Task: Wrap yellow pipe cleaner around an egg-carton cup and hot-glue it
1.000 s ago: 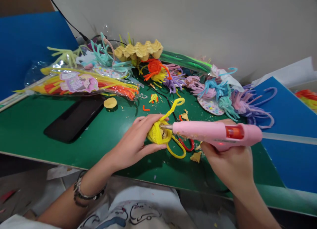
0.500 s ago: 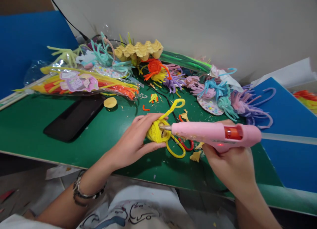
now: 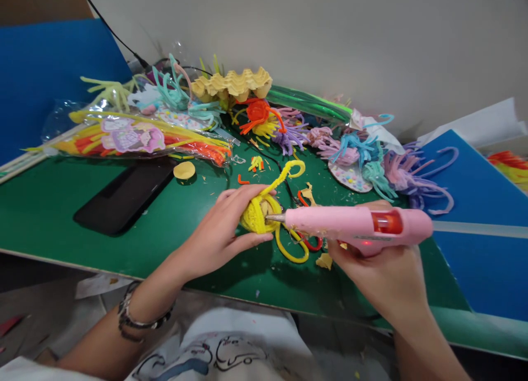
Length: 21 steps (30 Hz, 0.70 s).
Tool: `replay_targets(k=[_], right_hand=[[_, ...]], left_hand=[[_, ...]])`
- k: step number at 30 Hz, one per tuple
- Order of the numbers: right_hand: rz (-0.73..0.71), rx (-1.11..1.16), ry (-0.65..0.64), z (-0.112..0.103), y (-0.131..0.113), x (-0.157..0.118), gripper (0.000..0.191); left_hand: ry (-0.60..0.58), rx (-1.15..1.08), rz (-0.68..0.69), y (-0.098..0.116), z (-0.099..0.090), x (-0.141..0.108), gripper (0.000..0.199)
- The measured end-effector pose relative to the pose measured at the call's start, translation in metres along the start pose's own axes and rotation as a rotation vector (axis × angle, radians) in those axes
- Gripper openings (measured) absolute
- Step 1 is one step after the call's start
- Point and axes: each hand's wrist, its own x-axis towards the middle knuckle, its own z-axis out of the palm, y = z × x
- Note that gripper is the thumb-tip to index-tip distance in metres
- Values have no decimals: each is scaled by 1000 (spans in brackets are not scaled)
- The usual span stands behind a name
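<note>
My left hand [image 3: 231, 221] grips a small cup wrapped in yellow pipe cleaner [image 3: 254, 216], its opening turned to the right. A loose yellow strand rises from the cup's top and curls into a loop. In my right hand [image 3: 383, 276] is a pink hot glue gun [image 3: 330, 220] with its red light lit. The gun's metal nozzle reaches into the cup's opening; whether it touches the inside I cannot tell. Behind the nozzle lie scissors with yellow and red handles [image 3: 297, 258], partly hidden by the gun.
A black phone [image 3: 124, 199] and a round tan disc [image 3: 183, 171] lie at left. Behind them is a bag of orange and yellow pipe cleaners [image 3: 181, 142]. An egg carton piece [image 3: 235, 84] and several fuzzy pipe-cleaner figures [image 3: 350, 150] line the wall. Torn carton scraps [image 3: 324, 261] lie below the gun.
The yellow cup and my left hand have shifted slightly left and tilted a little. The glue gun has moved slightly left and down, its nozzle still at the opening.
</note>
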Motion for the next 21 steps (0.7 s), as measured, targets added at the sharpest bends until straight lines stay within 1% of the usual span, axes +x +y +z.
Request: replay_targets(k=[2,6,12,21], right_hand=[[-25,11,8,0,0,0,13],[-54,0,-20,-3,-1,2,7],[-78,-6,-32,-6,-2,3,5],[-143,11,-58,-7,0,3,6]], left_hand=[[3,3,4,0,0,0,50],[6,-1,1,0,-1,-1,49],[7,-15,-22,1,-2,0,48],[30,-1,27,0,-1,-1,48]])
